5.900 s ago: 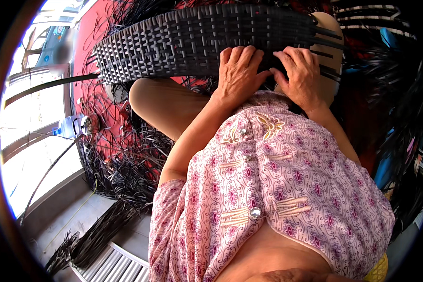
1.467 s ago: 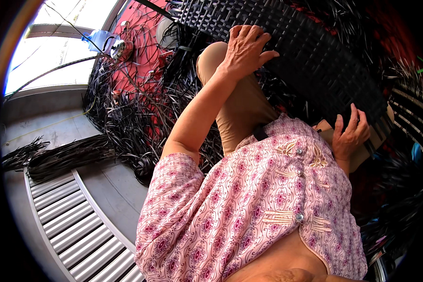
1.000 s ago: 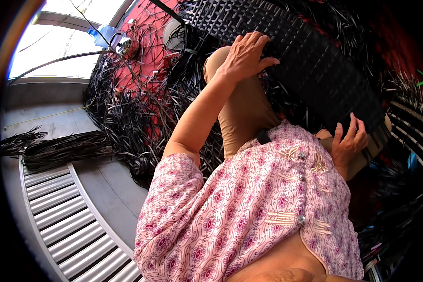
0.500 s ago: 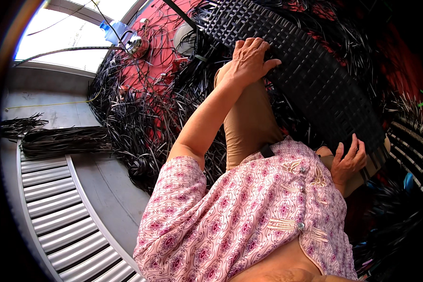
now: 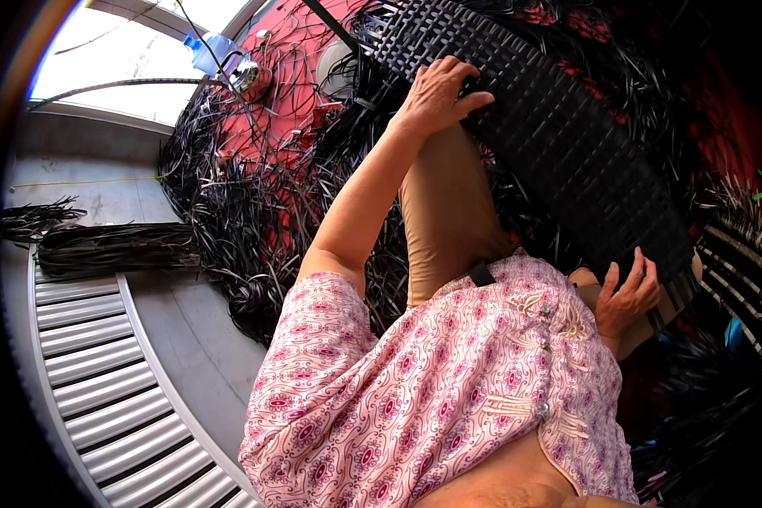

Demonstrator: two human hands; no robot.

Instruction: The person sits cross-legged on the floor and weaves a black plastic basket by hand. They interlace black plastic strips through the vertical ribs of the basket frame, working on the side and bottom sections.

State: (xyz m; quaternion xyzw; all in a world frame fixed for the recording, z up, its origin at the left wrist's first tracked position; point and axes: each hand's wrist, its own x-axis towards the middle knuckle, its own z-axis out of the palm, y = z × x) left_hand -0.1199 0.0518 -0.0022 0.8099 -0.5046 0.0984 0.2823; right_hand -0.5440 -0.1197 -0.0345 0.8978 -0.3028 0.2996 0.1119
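A long black woven panel [image 5: 559, 161] of flat plastic strips slants from the top middle down to the right, across my lap. My left hand [image 5: 438, 95] lies on its near edge toward the upper end, above my left knee. The fingers there are spread and the thumb points right. Toward the lower right end, my right hand [image 5: 631, 295] touches the near edge with fingers and thumb apart. Loose strip ends hang from that end. The panel's underside is hidden.
Heaps of loose black strips [image 5: 245, 203] cover much of the red floor covering [image 5: 267, 127]. On the left, a tied strip bundle [image 5: 114, 250] lies by a white slatted frame [image 5: 127, 389]. A blue plastic jug [image 5: 212, 52] stands near the bright opening.
My left hand has slid slightly up and to the left along the panel's edge. The right hand stays at nearly the same place, its fingers slightly lower.
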